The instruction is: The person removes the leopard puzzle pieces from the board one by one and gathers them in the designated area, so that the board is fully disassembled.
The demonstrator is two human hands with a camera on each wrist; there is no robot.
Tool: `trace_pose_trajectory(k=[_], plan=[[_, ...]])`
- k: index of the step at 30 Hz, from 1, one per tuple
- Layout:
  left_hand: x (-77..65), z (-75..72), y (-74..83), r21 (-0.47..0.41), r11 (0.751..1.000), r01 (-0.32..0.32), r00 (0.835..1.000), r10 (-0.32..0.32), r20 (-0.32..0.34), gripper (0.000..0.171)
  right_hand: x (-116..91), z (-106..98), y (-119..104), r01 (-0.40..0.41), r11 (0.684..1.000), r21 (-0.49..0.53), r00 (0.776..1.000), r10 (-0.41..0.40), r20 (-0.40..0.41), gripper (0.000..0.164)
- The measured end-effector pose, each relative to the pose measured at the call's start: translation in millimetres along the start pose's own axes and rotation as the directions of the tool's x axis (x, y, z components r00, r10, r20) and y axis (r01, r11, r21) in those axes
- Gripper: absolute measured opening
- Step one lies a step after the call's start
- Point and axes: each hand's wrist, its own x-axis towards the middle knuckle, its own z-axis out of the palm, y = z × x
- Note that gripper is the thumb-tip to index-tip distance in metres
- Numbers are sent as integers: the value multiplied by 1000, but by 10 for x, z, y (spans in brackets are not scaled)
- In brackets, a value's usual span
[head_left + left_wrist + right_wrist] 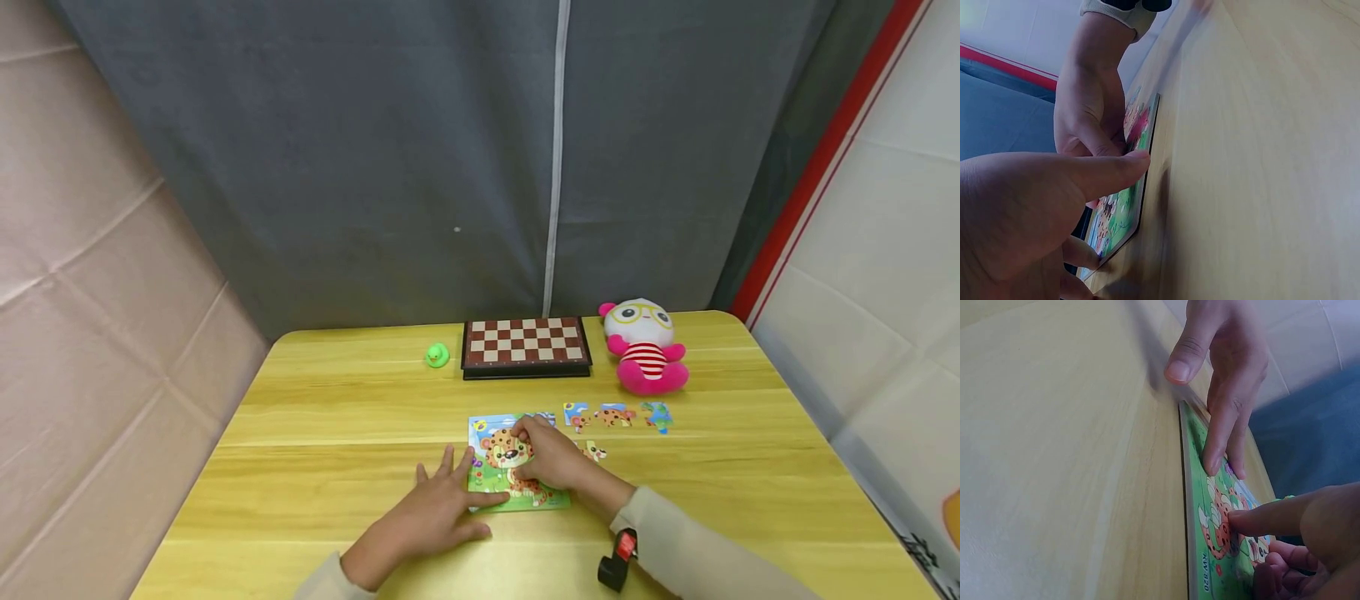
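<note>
A puzzle board [557,502] with a spotted cartoon leopard on green and blue lies in front of the hands. My left hand [435,512] is spread at the board's lower left corner. Its index finger reaches over the front edge, and its thumb stands off the board in the right wrist view. My right hand [553,457] is bent over the right half of the picture; its thumb and curled fingers grip a puzzle piece [1245,567], mostly hidden under them. Right of the board lie loose pieces, one with a mouse [577,417] and one with spots [615,415].
Another piece with a blue and green shape [657,416] lies farther right, and one with a pale animal face [594,451] beside my right wrist. Behind stand a green toy duck [437,355], a checkered board box [527,348] and a pink plush toy [645,350]. A grey curtain [375,167] hangs behind the table.
</note>
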Motion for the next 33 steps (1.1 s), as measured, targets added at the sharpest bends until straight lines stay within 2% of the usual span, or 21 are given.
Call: trace_pose_trajectory(k=[8, 21, 25, 33], plan=[[5, 8, 4, 3, 1000, -11, 1000, 11, -6, 48, -10, -10, -8, 8, 1000, 2, 1000, -8, 4, 52], [3, -3, 24, 1, 1000, 5, 1000, -5, -3, 47, -6, 6, 57, 0, 997, 81, 1000, -1, 17, 55], [3, -5, 27, 2, 1000, 7, 1000, -7, -2, 47, -16, 10, 61, -19, 993, 113, 1000, 18, 17, 52], [7, -7, 27, 5, 1000, 9, 1000, -9, 3, 47, -53, -20, 52, 20, 977, 212, 1000, -19, -6, 40]])
